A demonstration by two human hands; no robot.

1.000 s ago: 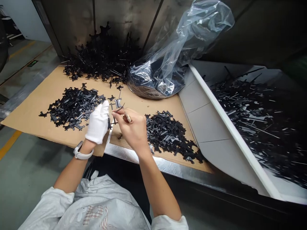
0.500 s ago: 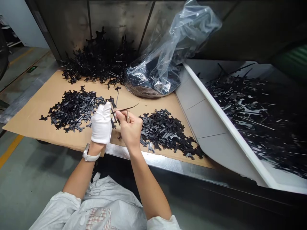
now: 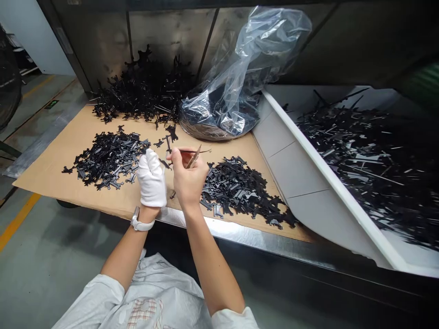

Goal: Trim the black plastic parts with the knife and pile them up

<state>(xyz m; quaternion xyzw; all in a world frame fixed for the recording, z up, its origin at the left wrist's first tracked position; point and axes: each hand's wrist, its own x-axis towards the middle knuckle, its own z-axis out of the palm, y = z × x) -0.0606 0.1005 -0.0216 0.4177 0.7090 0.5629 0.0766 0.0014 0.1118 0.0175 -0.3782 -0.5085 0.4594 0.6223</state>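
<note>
Dark panels (image 3: 171, 34) rise behind; yellow lines (image 3: 18, 220) mark greyish floor (image 3: 27, 283).

Dim back wall (image 3: 171, 34), glare on plastic bag (image 3: 236, 103), shine on metal edge (image 3: 240, 233), blurred black parts (image 3: 404, 201) at right

I see cardboard (image 3: 44, 176) lying over the tabletop (image 3: 240, 232). The left heap (image 3: 109, 157) is on it left of centre, the right heap (image 3: 240, 187) right of centre, both hands (image 3: 152, 180) between. Behind, at upper left, the back heap (image 3: 144, 91) stands before the wall (image 3: 171, 32), the bag (image 3: 222, 114) beside it. The bin (image 3: 302, 183), with parts (image 3: 363, 157) inside, fills the frame's right.
</note>
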